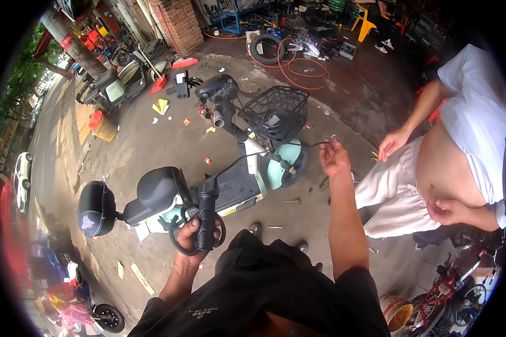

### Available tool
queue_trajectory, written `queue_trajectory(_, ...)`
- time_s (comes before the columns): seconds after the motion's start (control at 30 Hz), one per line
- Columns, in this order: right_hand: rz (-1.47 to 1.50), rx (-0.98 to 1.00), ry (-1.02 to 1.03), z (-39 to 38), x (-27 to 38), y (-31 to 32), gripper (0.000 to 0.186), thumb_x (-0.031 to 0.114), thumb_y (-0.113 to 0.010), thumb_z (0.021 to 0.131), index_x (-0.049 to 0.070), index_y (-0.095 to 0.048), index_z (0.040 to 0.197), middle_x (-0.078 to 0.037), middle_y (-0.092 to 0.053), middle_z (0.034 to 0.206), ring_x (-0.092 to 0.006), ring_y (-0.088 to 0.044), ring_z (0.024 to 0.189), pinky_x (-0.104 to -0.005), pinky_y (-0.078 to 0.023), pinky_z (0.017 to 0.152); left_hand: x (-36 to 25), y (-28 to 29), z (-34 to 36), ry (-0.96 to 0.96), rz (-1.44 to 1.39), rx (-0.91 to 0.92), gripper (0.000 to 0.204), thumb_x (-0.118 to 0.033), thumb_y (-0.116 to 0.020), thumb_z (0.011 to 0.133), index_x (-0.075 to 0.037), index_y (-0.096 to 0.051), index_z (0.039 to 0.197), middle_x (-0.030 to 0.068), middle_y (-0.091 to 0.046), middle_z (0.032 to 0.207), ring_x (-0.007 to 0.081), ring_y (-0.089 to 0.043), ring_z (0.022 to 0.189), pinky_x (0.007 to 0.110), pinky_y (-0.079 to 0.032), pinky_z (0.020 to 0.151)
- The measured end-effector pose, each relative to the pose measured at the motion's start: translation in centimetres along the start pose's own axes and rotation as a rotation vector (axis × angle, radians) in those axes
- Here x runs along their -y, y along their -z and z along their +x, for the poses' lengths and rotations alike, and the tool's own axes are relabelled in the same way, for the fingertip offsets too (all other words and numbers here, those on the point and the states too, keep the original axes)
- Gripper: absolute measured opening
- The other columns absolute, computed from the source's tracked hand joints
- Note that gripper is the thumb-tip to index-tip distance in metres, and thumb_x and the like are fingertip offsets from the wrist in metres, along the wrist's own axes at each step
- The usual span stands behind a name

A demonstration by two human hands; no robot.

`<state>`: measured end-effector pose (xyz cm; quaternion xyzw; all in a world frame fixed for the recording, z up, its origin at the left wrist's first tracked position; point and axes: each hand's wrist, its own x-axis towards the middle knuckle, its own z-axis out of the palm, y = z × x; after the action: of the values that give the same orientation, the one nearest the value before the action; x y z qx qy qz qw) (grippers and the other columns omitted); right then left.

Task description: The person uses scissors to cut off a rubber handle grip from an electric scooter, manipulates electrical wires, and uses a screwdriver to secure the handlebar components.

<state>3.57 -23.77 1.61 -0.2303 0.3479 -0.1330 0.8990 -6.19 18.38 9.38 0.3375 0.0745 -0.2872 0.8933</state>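
Low in the view, the left hand [190, 242] is clamped round a black handlebar grip [207, 205], with a black loop of cable bowing out on either side. Farther out, the right hand [336, 161] pinches a thin black cable [314, 144] at its fingertips; whether it joins the grip cannot be told. The step in hand looks like spreading out the cable; the next move seems to call for a firm pinch and freedom from snags. Below lie a wrench [275, 227] and the electric scooter [160, 188]; a bystander [461, 135] stands to the right.
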Motion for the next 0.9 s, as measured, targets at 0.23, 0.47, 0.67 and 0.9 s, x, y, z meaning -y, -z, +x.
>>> queue_trajectory(0.23,0.100,-0.146,-0.114,0.5,-5.8,8.1,0.003,0.017,-0.062,0.089,0.015,-0.061,0.089,-0.001,-0.064,0.079,-0.0165,-0.062,0.069,-0.0295,-0.054,0.057,-0.6,-4.2,3.2,-0.101,-0.048,0.061,0.054,-0.031,-0.067,0.079,0.005,-0.049,0.115,0.0185,-0.058,0.100,0.0251,-0.061,0.079,0.035,-0.050,0.056)
queue_trajectory(0.47,0.228,-0.133,-0.109,-2.6,-7.0,12.4,0.005,0.014,-0.063,0.087,0.014,-0.061,0.091,0.000,-0.064,0.081,-0.0142,-0.060,0.070,-0.0270,-0.052,0.057,-1.6,-7.7,7.3,-0.169,0.077,-0.015,0.057,-0.028,-0.068,0.075,0.008,-0.049,0.116,0.0188,-0.060,0.100,0.0262,-0.060,0.079,0.034,-0.048,0.061)
queue_trajectory(0.67,0.249,0.078,-0.116,-4.6,-6.0,9.6,0.004,0.012,-0.059,0.088,0.011,-0.060,0.092,0.000,-0.063,0.084,-0.0144,-0.059,0.073,-0.0253,-0.050,0.061,-2.5,-9.3,8.7,-0.244,0.153,-0.023,0.050,-0.033,-0.063,0.079,0.007,-0.053,0.107,0.0181,-0.061,0.091,0.0222,-0.060,0.068,0.028,-0.048,0.051)
queue_trajectory(0.9,0.236,0.078,-0.142,-3.6,-5.9,6.7,0.004,0.012,-0.061,0.086,0.011,-0.059,0.090,-0.001,-0.063,0.085,-0.0153,-0.059,0.073,-0.0264,-0.051,0.062,-4.1,-9.6,9.0,-0.251,0.167,-0.114,0.040,-0.018,-0.065,0.079,0.009,-0.051,0.106,0.0221,-0.062,0.090,0.0286,-0.064,0.069,0.036,-0.053,0.054)
